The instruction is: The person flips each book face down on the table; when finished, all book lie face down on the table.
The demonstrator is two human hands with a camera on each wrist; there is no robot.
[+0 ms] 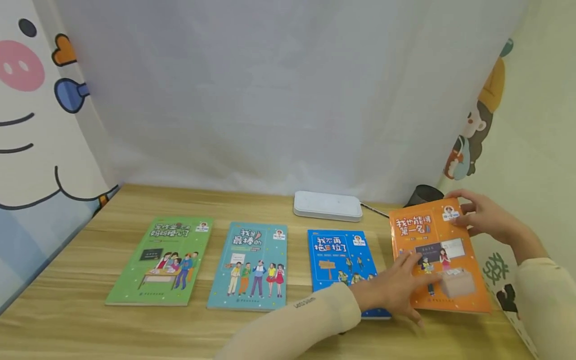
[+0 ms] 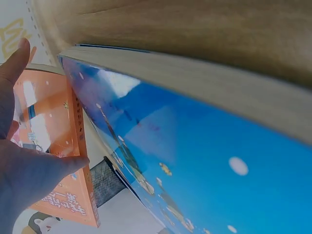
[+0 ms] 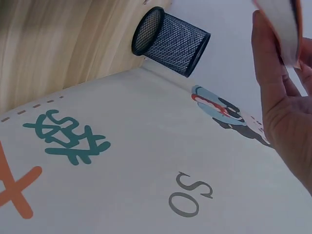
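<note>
Pale wood grain ran across the desk (image 1: pixel 67 310) where I watched four paperbacks laid in a row before a white curtain (image 1: pixel 270 100), with cartoon-printed hangings at either side. I took the orange book (image 1: pixel 438 260) as my landmark: it lay at the row's far right end, near the desk's right edge. My left hand (image 1: pixel 396 290) rested flat on its lower left cover with fingers straight and spread, its cream sleeve crossing the blue book (image 1: pixel 342 260) just beside the orange one; the left wrist camera showed that hand (image 2: pixel 24 185) against the orange cover (image 2: pixel 53 146), the blue book's page edge (image 2: pixel 195 83) filling the foreground. My right hand (image 1: pixel 483 217) gripped the orange book's far right corner, fingers curled over the top edge, and the right wrist view caught that corner pinched in the fingers (image 3: pixel 278 97). Beyond the orange book's far edge stood a black mesh cup (image 3: pixel 170 41), and a flat white box (image 1: pixel 327 205) lay behind and to its left. Farther left of the blue volume lay a teal book (image 1: pixel 252 265), then a green book (image 1: pixel 164 260) well apart from the orange one.
</note>
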